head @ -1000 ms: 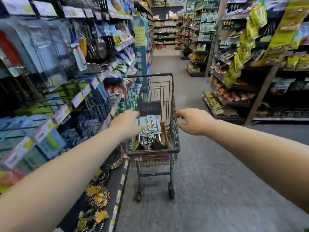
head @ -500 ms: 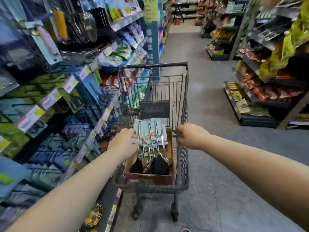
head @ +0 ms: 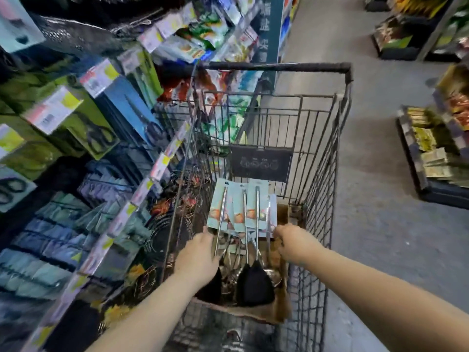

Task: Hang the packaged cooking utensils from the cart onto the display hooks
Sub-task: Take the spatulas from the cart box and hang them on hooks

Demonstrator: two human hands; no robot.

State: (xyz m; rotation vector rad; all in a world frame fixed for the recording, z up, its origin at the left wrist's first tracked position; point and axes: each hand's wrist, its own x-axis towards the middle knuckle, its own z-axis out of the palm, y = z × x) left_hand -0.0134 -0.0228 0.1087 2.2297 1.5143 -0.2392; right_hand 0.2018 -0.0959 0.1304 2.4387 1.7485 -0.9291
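Several packaged cooking utensils (head: 243,209), teal cards with steel handles and black spatula heads (head: 255,283), stand in a cardboard box (head: 281,308) inside the wire cart (head: 327,174). My left hand (head: 196,257) reaches into the cart from the left, its fingers curled at the lower corner of the leftmost card. On the other side of the bunch, my right hand (head: 295,243) has its fingers curled on the edge of the rightmost card. The display hooks (head: 157,168) with price tags run along the shelving to the cart's left.
Hanging scissors packs (head: 137,115) and green packs (head: 83,133) fill the upper left rack, with wire racks (head: 162,229) lower down. The cart stands close against this shelving. Grey aisle floor (head: 380,224) lies to the right, with low snack shelves (head: 431,158) beyond.
The view has closed in and tilted down onto the cart. My right hand left the cart's right rim and both hands moved to the utensil bunch.
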